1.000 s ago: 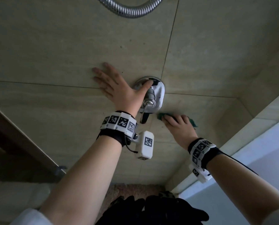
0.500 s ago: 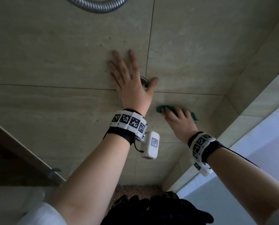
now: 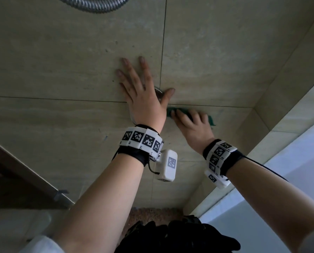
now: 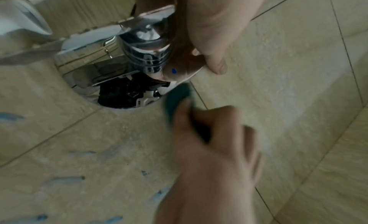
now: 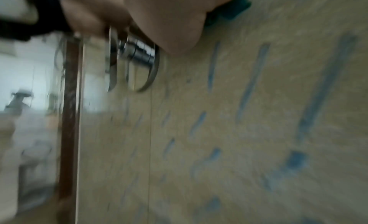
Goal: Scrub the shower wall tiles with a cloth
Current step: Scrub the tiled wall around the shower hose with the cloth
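Observation:
My left hand (image 3: 146,90) lies flat on the beige tile wall (image 3: 216,57), fingers spread upward, its palm covering the chrome shower valve (image 4: 143,51); the left thumb (image 4: 216,62) rests by the valve's rim. Just below and to the right, my right hand (image 3: 190,122) holds a bunched green cloth (image 3: 211,121) against the tile under bent fingers, right under the horizontal grout line. In the left wrist view the cloth (image 4: 177,98) nearly touches the valve plate. The right wrist view is blurred and shows only a corner of the cloth (image 5: 229,8).
Blue streaks (image 5: 253,79) mark the tile below the valve. A metal shower hose (image 3: 97,6) loops overhead. A side wall meets the tiles in a corner (image 3: 258,114) to the right. A glass door edge (image 3: 24,172) stands at the lower left.
My left hand slid from beside the valve to on top of it, fingers turning upward. The right hand and cloth moved up and left, closer to the left thumb.

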